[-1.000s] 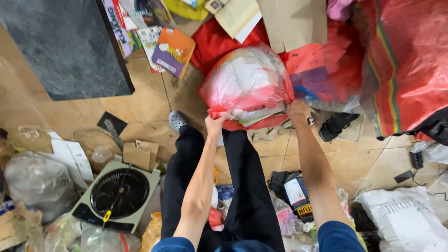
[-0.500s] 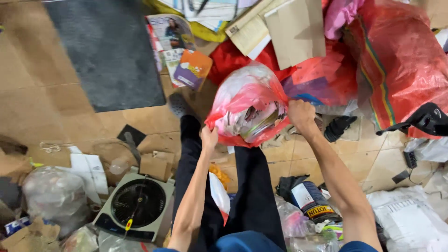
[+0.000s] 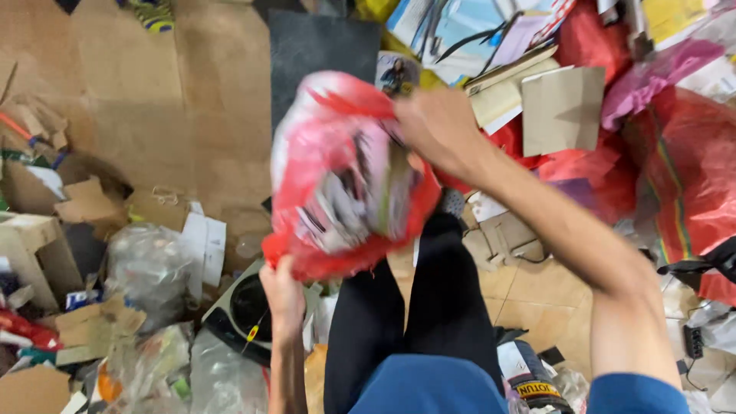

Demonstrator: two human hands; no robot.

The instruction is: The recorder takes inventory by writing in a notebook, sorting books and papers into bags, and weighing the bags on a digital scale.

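I hold a red plastic bag (image 3: 337, 176) stuffed with papers up in front of me, above my black-trousered legs (image 3: 414, 322). My left hand (image 3: 282, 295) grips its lower edge from below. My right hand (image 3: 437, 126) clutches the bag's upper right side. The bag is blurred by motion, and grey and white printed paper shows through its open side.
A dark mat (image 3: 322, 46) lies on cardboard flooring behind the bag. Books and papers (image 3: 491, 46) pile at top right by a large red woven sack (image 3: 690, 192). Clear plastic bags (image 3: 149, 264), cardboard scraps and a small fan unit (image 3: 245, 310) crowd the left.
The bag has been lifted off the pile and swung up toward me and leftward. My right hand rose with it. My left hand now holds it from underneath.
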